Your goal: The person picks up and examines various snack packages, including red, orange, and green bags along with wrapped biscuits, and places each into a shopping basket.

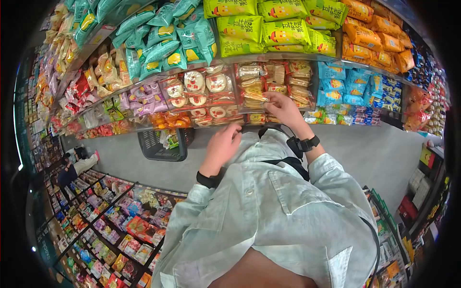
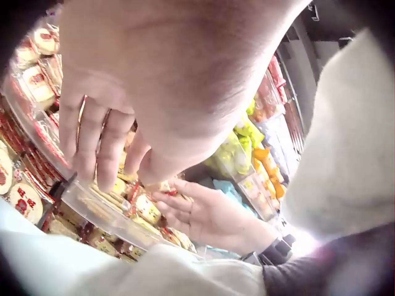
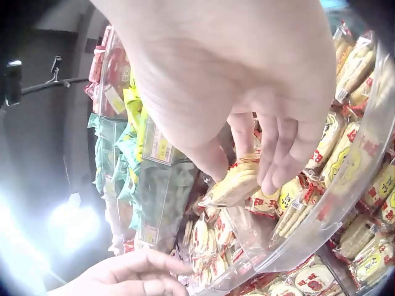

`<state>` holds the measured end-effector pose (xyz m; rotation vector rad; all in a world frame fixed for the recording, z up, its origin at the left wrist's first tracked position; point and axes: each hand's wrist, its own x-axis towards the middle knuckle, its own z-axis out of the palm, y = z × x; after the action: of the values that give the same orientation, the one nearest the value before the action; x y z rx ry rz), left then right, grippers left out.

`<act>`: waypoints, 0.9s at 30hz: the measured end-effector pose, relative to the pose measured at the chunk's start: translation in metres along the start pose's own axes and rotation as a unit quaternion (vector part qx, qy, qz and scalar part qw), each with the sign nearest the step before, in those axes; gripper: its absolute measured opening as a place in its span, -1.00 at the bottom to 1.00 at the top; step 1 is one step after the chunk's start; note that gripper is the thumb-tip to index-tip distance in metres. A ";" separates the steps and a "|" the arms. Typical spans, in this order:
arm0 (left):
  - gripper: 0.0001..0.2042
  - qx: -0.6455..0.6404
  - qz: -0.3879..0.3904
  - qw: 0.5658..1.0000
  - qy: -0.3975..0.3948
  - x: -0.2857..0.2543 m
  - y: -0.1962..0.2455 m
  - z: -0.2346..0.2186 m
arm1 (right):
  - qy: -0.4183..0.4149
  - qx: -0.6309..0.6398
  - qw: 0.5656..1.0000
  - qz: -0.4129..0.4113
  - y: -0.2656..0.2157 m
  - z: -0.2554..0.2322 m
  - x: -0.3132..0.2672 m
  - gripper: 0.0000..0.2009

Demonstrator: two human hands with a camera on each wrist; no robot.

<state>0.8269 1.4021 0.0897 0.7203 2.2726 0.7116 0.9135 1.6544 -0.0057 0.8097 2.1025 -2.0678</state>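
My right hand [image 1: 286, 113] reaches into a clear bin of wrapped rice crackers. In the right wrist view its thumb and fingers pinch a small clear-wrapped packet of rice crackers [image 3: 233, 186], tilted above others like it. My left hand [image 1: 223, 148] holds nothing and hovers by the front edge of the shelf, its fingers loosely bent. From the left wrist, its fingers overlap the bin's clear front wall [image 2: 102, 208]. Just left of the cracker bin sits a bin of round white rice crackers [image 1: 194, 81] in red-marked wrappers.
Green bags [image 1: 288, 32] and teal bags [image 1: 161, 36] fill the upper shelf, with orange bags [image 1: 362, 36] to the right. Blue packets [image 1: 331, 84] lie beside the cracker bin. A dark shopping basket [image 1: 163, 150] with items stands on the grey floor, low at left.
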 end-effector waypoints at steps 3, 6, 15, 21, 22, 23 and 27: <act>-0.49 -0.015 0.025 0.999 0.015 0.014 0.003 0.001 | 0.018 0.037 0.999 -0.022 -0.007 0.004 -0.014 -0.61; -0.31 -0.067 0.021 0.996 0.048 0.026 0.009 -0.006 | 0.078 0.023 0.996 -0.040 -0.022 0.020 -0.038 -0.73; -0.33 -0.266 0.133 0.950 -0.098 0.037 -0.042 -0.035 | 0.236 -0.009 0.969 -0.067 -0.063 0.109 -0.108 -0.78; -0.40 -0.286 0.151 0.925 -0.200 -0.008 -0.101 -0.058 | 0.237 0.020 0.971 0.007 -0.080 0.176 -0.155 -0.78; -0.41 -0.285 0.150 0.919 -0.227 -0.013 -0.110 -0.059 | 0.226 0.002 0.974 0.024 -0.075 0.182 -0.162 -0.79; -0.42 -0.284 0.151 0.913 -0.251 -0.018 -0.116 -0.060 | 0.215 -0.017 0.976 0.038 -0.073 0.188 -0.168 -0.79; -0.51 -0.288 0.187 0.905 -0.250 -0.036 -0.133 -0.065 | 0.233 -0.038 0.971 0.019 -0.077 0.216 -0.185 -0.84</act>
<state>0.7638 1.2666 0.0609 0.9167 1.3660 1.1570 0.9752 1.3963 0.1227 1.4280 2.3391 -1.9013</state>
